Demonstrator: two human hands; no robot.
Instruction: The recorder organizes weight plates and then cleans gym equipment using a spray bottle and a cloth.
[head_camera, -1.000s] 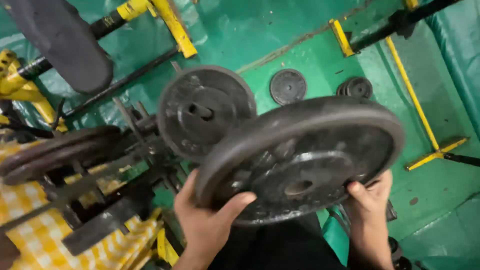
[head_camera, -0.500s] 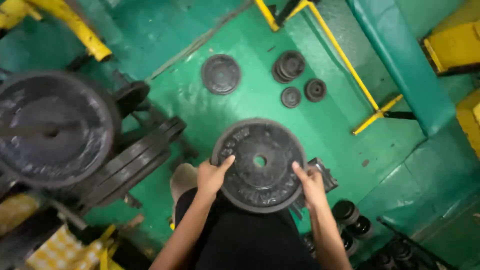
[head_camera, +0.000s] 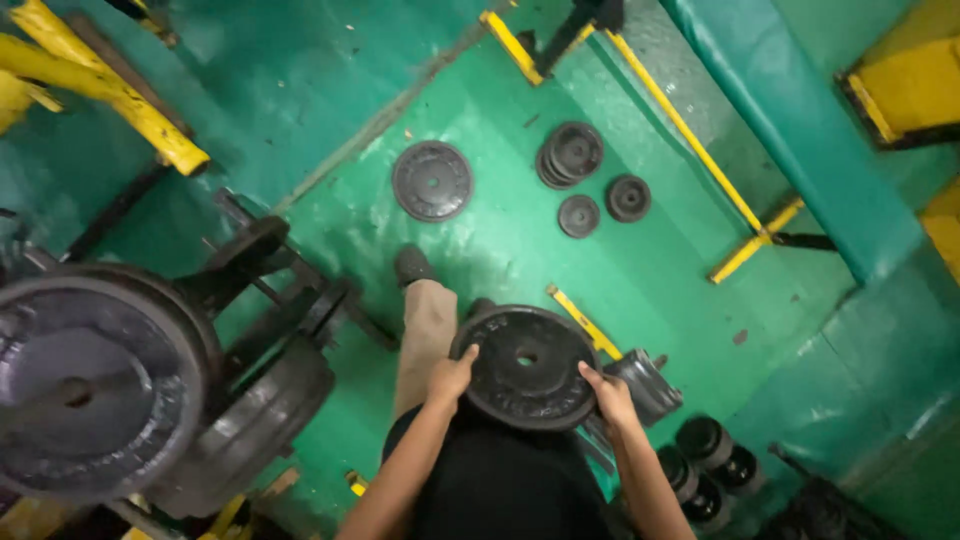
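— Currently, what is held, and where?

— Item one: a black iron weight plate (head_camera: 527, 367), carried flat at about waist height, over the green floor (head_camera: 480, 250). It is clamped at its rim by both hands: the left hand (head_camera: 450, 377) on the left edge, the right hand (head_camera: 610, 395) on the right edge, thumbs laid over the top face. Neither hand is free.

— How far along is the work judged to be?

— The plate is judged off the rack (head_camera: 270, 300) at the left and not yet set down; placing it is what is left.

— Count of plates on the floor ahead?

— One medium plate (head_camera: 432, 181) lying flat, one small stack (head_camera: 569, 154) whose number cannot be told, and two small single plates (head_camera: 579, 216) beside it.

— Elsewhere?

— At least two large plates (head_camera: 90, 385) are seen on the rack; several dark dumbbell ends (head_camera: 705, 450) are grouped at lower right, count unclear
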